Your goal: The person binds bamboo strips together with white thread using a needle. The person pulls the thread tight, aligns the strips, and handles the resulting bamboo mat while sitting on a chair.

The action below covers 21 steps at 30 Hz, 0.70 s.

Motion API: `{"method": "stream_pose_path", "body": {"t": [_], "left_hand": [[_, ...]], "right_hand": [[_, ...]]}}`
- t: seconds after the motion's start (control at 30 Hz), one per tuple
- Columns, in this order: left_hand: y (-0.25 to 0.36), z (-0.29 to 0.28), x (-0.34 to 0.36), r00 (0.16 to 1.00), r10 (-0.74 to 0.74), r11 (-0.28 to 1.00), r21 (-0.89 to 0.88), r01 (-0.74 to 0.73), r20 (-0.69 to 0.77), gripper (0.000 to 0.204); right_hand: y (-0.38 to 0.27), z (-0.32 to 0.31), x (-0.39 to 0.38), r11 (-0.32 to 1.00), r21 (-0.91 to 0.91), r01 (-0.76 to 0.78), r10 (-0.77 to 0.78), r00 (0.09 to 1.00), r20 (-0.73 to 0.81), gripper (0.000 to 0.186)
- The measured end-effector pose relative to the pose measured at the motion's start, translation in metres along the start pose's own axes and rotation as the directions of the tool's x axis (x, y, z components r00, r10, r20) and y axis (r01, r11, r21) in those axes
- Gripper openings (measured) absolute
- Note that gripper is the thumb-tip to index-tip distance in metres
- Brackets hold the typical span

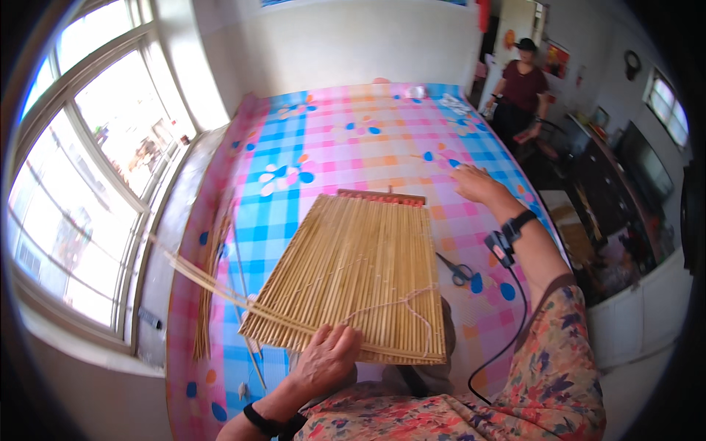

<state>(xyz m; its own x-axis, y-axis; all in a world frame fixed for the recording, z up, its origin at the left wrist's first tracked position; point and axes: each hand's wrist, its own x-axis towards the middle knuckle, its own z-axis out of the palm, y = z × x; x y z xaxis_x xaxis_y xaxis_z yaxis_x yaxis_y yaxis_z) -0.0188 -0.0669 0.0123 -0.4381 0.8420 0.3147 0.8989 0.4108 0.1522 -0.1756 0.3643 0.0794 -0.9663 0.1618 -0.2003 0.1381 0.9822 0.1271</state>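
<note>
A mat of straw-coloured stalks (360,257), laid side by side, rests over my lap and the bed. At its near edge my left hand (329,356) is closed around some long stalks (202,275), whose free ends stick out far to the left. A pale pink string (408,298) lies loosely across the right part of the mat. Out past the mat's right side, my right hand (474,184) is raised with its fingers drawn together; whatever they hold is too small to make out. A dark pair of scissors (457,270) lies right of the mat.
The checked pink and blue bed cover (279,147) spreads all around. More loose stalks (209,294) lie along its left side, near the window sill, where a remote control (149,318) sits. A black cable (507,345) hangs from my right wrist. Another person (522,88) stands at the far right.
</note>
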Motion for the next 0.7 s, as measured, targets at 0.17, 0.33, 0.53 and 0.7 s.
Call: {"method": "stream_pose_path", "body": {"t": [0.17, 0.33, 0.53, 0.7], "left_hand": [[0.002, -0.008, -0.001, 0.999, -0.013, 0.993, -0.115, 0.009, -0.035, 0.034], [0.005, -0.001, -0.002, 1.0, -0.009, 0.992, -0.124, 0.007, -0.013, 0.029], [0.004, -0.01, 0.001, 0.999, 0.034, 0.996, -0.086, -0.031, 0.035, 0.028], [-0.002, 0.001, 0.006, 0.996, 0.093, 0.993, 0.065, -0.093, 0.01, 0.025]], "right_hand": [[-0.066, -0.018, -0.003, 0.964, 0.088, 0.25, -0.237, 0.962, -0.132, 0.05], [-0.174, -0.05, -0.022, 0.493, 0.11, 0.863, -0.748, 0.485, -0.453, 0.055], [-0.193, -0.052, -0.051, 0.496, 0.166, 0.852, -0.78, 0.522, -0.347, 0.048], [-0.084, 0.024, -0.07, 0.826, 0.243, 0.508, -0.492, 0.861, -0.126, 0.047]]}}
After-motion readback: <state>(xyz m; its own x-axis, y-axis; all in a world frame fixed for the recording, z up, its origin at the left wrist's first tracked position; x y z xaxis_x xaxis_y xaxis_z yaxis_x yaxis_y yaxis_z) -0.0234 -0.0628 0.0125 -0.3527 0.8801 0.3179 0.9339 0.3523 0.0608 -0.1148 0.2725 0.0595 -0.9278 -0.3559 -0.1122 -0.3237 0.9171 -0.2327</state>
